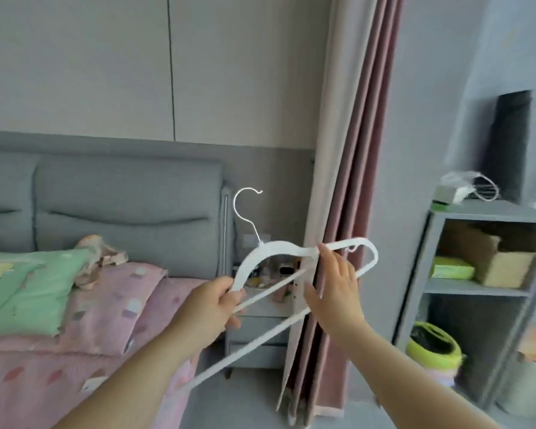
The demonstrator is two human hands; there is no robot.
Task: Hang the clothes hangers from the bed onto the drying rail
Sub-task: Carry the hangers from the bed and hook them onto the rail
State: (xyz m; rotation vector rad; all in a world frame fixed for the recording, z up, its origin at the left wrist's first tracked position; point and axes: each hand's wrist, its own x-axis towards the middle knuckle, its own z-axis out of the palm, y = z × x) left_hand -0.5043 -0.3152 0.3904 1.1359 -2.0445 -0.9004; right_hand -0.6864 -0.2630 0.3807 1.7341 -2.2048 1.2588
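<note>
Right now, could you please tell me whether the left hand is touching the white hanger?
Touching. The head view shows the left hand with its fingers curled round the lower left end of the white hanger.

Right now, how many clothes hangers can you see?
2. One white hanger in the left hand, hook up; a second hanger overlapping it, at the right hand. Others may be hidden.

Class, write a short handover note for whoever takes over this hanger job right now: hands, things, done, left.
Left hand grips the white hangers at one shoulder end, in the air beside the bed. Right hand, fingers straight, touches their other side.
Done: hangers are off the bed.
Left: carry them to the drying rail, not in view, and hook them on.
</note>
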